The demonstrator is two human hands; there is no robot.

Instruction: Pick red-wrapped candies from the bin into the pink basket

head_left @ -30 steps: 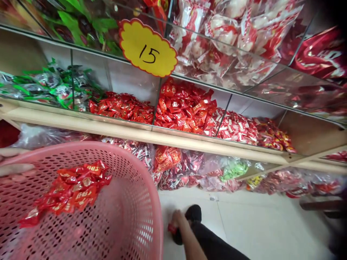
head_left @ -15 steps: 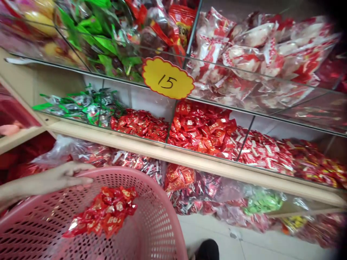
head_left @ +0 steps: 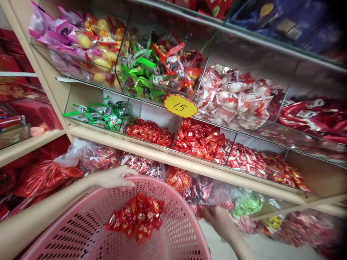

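A large pink plastic basket (head_left: 187,216) with a perforated wall fills the lower part of the head view. My left hand (head_left: 116,177) is closed over its far rim, thumb on the inner side. Several red-wrapped candies with gold lettering (head_left: 141,218) lie heaped inside the basket. My right hand (head_left: 218,219) is just beyond the basket's right side, in front of the bagged sweets under the shelf. Motion smears its fingers, so I cannot make out whether it holds anything.
Ahead, a wooden shelf (head_left: 141,148) carries glass-fronted bins of red candies (head_left: 200,141) and green-wrapped candies (head_left: 105,113). A yellow price tag (head_left: 181,105) reading 15 hangs on the upper glass edge. Bagged sweets (head_left: 177,178) lie below; tiled floor (head_left: 214,240) shows at lower right.
The view has pulled back and shows more upper shelves. The basket and my left hand sit further right in the picture. My right hand has come into view at lower right.
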